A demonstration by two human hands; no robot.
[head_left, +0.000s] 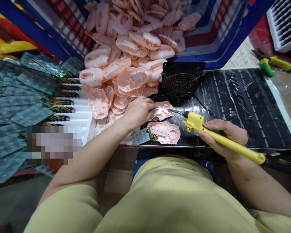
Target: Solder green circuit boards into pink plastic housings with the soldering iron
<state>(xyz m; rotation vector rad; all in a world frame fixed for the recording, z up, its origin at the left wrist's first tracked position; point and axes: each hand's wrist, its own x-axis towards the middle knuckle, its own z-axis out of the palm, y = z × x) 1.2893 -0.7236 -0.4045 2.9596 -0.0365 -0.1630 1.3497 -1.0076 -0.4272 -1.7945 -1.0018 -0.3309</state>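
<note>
A pale pink upper shell half (162, 113) is lying on the black surface (244, 106), just beyond a matching lower half (168, 129), which is showing a round perforated patch at its right end. A green circuit board (140, 137) with yellow wires (154, 137) is resting at that half's left. The left hand (141, 110) is bending its fingers nearly together at the upper half's left edge; I cannot tell whether it is gripping. The right hand (229, 129) is wrapping around a yellow soldering tool (235, 144), its tip pointing onto the upper half.
</note>
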